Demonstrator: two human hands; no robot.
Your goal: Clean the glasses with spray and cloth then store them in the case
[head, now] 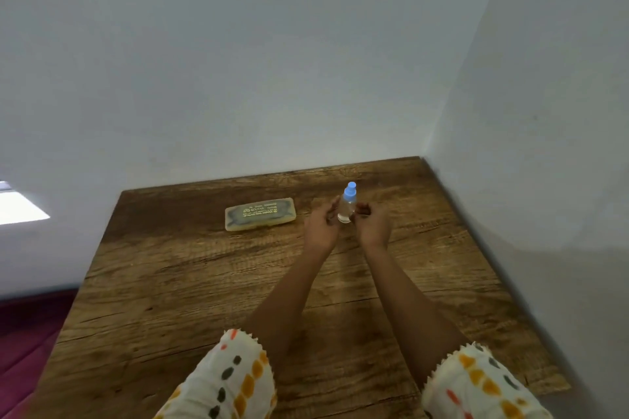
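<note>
A small clear spray bottle (346, 209) with a blue cap stands upright on the wooden table (204, 282), towards the far right. My left hand (320, 226) presses against its left side and my right hand (373, 224) against its right side, fingers curled in around the body. The glasses case (260, 214), a flat yellowish box with printed lettering on its lid, lies shut to the left of the bottle, clear of both hands. No glasses or cloth can be seen.
The table sits in a corner, with a white wall (272, 61) behind it and another (544, 112) along its right edge. To the left the table ends above a dark red floor (23, 333).
</note>
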